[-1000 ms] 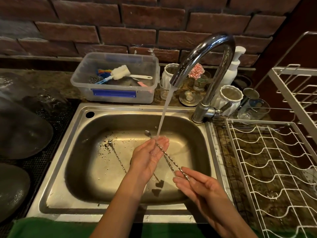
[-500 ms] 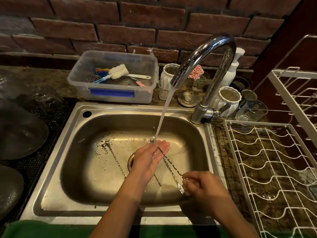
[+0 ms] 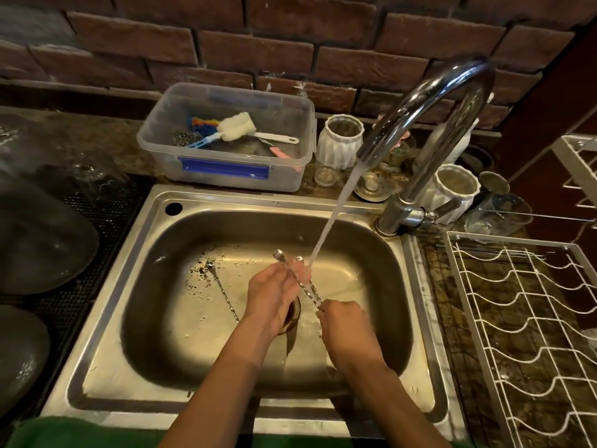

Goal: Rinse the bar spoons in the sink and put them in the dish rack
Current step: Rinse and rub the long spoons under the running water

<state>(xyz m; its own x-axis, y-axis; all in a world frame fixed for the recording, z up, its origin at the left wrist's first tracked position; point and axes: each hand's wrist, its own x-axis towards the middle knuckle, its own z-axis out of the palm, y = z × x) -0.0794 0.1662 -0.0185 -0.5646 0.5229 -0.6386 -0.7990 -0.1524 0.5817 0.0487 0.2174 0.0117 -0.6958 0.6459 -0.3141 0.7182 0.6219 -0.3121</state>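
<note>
Two twisted metal bar spoons [image 3: 305,287] are held together over the steel sink [image 3: 155,286], under the water stream [image 3: 329,227] from the chrome tap [image 3: 429,101]. My right hand [image 3: 344,321] is closed around their near ends. My left hand [image 3: 274,295] cups the shafts from the left, fingers wrapped against them. The far tips stick out past my left fingers. A third bar spoon [image 3: 223,291] lies on the sink floor to the left. The white wire dish rack [image 3: 529,318] stands to the right of the sink.
A clear plastic tub [image 3: 226,176] with brushes sits behind the sink. White ribbed jars [image 3: 339,140] and glasses crowd the ledge around the tap base. Dark lids lie on a black mat [image 3: 80,253] at left. Debris specks dot the sink floor near the drain [image 3: 292,315].
My right hand has slid up the spoon shafts toward my left hand. The spoons' far tips have pushed farther out past the left fingers, still under the running water.
</note>
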